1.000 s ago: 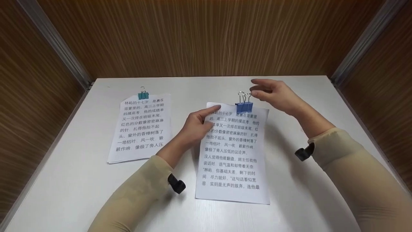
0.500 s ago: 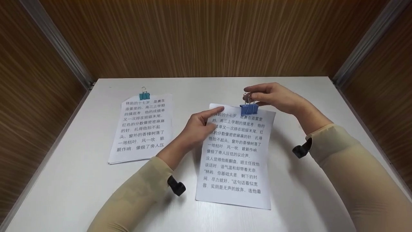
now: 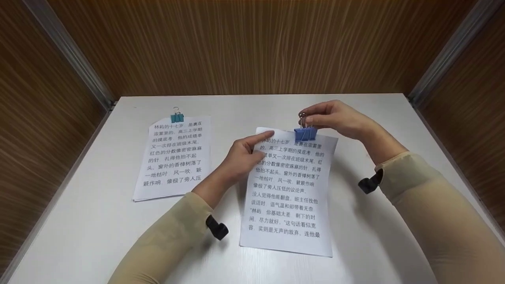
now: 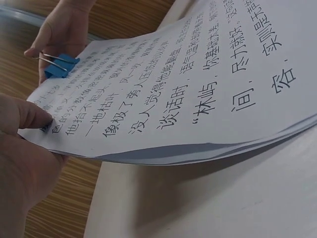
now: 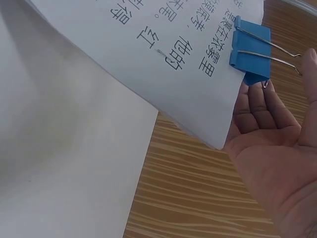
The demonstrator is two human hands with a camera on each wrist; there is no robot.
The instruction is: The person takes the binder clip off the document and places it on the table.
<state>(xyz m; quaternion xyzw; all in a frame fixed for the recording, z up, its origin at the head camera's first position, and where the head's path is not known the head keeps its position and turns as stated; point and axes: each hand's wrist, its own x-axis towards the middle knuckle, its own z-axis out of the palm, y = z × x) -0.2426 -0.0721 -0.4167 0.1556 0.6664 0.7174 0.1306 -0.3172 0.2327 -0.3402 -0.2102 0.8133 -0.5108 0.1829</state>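
A stack of printed paper sheets (image 3: 288, 189) slants up from the table, its far end raised. My left hand (image 3: 238, 156) pinches its upper left edge, thumb on top and the other fingers mostly hidden underneath. On the top edge sits a blue binder clip (image 3: 305, 134) with wire handles pointing away from the page. My right hand (image 3: 339, 120) has its thumb at the front handle and its fingers behind the clip, pinching the handles. In the right wrist view, the clip's blue body (image 5: 252, 47) bites over the printed sheet and the thumb (image 5: 310, 74) meets the handle tips.
To the left, another printed stack (image 3: 173, 157) lies flat on the white table (image 3: 102, 228), with a teal binder clip (image 3: 177, 118) on its top edge. Wood-grain panels (image 3: 252, 47) stand at the back and both sides.
My right hand has moved left and slightly down onto the clip's handles, where it earlier sat just right of them. The held stack has shifted slightly right; my left hand keeps its pinch.
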